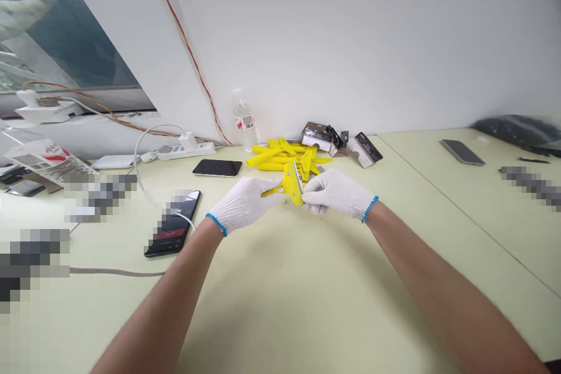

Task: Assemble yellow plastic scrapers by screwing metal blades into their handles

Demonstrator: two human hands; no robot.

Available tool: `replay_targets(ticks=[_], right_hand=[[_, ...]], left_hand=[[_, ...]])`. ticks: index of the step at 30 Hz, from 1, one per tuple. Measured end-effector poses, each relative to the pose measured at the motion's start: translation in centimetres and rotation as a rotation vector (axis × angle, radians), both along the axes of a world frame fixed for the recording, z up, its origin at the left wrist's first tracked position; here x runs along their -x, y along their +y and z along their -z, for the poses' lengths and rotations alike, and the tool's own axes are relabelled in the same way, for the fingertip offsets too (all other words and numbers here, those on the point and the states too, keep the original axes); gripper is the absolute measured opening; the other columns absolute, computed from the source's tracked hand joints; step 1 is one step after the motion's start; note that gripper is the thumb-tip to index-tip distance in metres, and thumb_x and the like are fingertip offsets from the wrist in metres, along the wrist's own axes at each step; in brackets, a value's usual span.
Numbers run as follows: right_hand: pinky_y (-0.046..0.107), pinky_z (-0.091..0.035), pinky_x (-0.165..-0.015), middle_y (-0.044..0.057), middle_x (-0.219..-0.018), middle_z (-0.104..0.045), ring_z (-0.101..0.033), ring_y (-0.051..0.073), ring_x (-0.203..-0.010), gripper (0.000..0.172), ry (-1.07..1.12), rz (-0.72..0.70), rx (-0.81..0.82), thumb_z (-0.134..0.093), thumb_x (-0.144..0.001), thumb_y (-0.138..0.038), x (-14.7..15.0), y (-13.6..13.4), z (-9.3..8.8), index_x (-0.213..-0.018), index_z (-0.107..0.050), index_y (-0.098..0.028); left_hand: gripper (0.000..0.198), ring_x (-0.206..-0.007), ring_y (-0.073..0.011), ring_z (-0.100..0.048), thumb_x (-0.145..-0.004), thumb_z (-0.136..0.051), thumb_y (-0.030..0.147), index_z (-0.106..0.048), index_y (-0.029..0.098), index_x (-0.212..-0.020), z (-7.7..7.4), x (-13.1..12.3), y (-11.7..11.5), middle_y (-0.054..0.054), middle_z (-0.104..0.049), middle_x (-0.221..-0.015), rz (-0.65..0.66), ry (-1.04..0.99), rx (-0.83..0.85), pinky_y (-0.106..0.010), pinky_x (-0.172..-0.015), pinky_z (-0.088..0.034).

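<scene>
In white knit gloves with blue cuffs, both hands meet above the middle of the table. My left hand (pixel 248 201) is closed around the handle of a yellow scraper (pixel 291 183), whose wide head points right. A metal blade (pixel 297 175) lies along the edge of that head. My right hand (pixel 335 191) pinches the scraper at the lower end of the blade edge; its fingertips are partly hidden. Just behind the hands is a pile of yellow scrapers and handles (pixel 269 158). Small blade boxes (pixel 316 137) sit behind that pile, with another black-and-white box (pixel 367 149) to their right.
A water bottle (pixel 244 120) stands by the wall. Left of the hands lie a phone (pixel 218 168), a larger phone with a cable (pixel 175 228) and a power strip (pixel 186 149). At right are a grey phone (pixel 462 152) and a dark plastic bag (pixel 521 131).
</scene>
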State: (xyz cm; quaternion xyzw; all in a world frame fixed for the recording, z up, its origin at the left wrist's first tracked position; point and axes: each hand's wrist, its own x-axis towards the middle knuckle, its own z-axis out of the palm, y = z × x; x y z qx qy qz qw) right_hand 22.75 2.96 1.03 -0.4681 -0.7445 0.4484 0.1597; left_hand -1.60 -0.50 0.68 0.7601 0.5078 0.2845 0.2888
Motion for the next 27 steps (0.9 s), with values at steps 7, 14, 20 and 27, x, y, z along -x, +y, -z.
replay_targets(ticks=[7, 14, 20, 27], right_hand=[[0.019, -0.056, -0.064, 0.004, -0.070, -0.074, -0.068, 0.012, -0.065, 0.022, 0.042, -0.013, 0.030, -0.060, -0.086, -0.022, -0.2, 0.1, 0.0, -0.066, -0.067, -0.017], [0.021, -0.059, -0.064, 0.007, -0.077, -0.076, -0.072, 0.015, -0.068, 0.026, 0.079, 0.005, 0.106, -0.067, -0.093, -0.037, -0.8, 0.7, 0.4, -0.079, -0.074, -0.016], [0.018, -0.057, -0.060, 0.007, -0.080, -0.077, -0.068, 0.011, -0.064, 0.024, 0.131, 0.020, 0.161, -0.071, -0.092, -0.032, 0.2, 0.4, 0.7, -0.078, -0.075, -0.013], [0.018, -0.057, -0.060, 0.007, -0.082, -0.075, -0.066, 0.010, -0.062, 0.023, 0.215, 0.165, 0.219, -0.073, -0.092, -0.031, 1.2, 0.6, 1.8, -0.077, -0.073, -0.013]], left_hand=[[0.030, -0.072, -0.0110, -0.047, -0.094, -0.054, 0.043, -0.072, 0.019, -0.091, 0.3, 0.4, 0.4, 0.002, -0.065, -0.084, 0.049, 0.090, -0.028, -0.022, -0.065, -0.037], [0.033, -0.068, -0.0108, -0.048, -0.097, -0.053, 0.048, -0.070, 0.019, -0.092, 0.4, 0.4, 0.5, 0.003, -0.063, -0.079, 0.007, 0.142, 0.001, -0.022, -0.060, -0.035], [0.035, -0.080, -0.0134, -0.063, -0.099, -0.054, 0.049, -0.075, 0.021, -0.103, 1.0, 0.1, 0.8, 0.001, -0.075, -0.099, -0.004, 0.142, -0.108, -0.023, -0.074, -0.047], [0.034, -0.116, -0.0224, -0.068, -0.097, -0.062, 0.027, -0.070, 0.025, -0.130, 2.4, -1.3, 1.2, -0.004, -0.070, -0.134, -0.171, 0.424, -0.524, -0.035, -0.096, -0.054]])
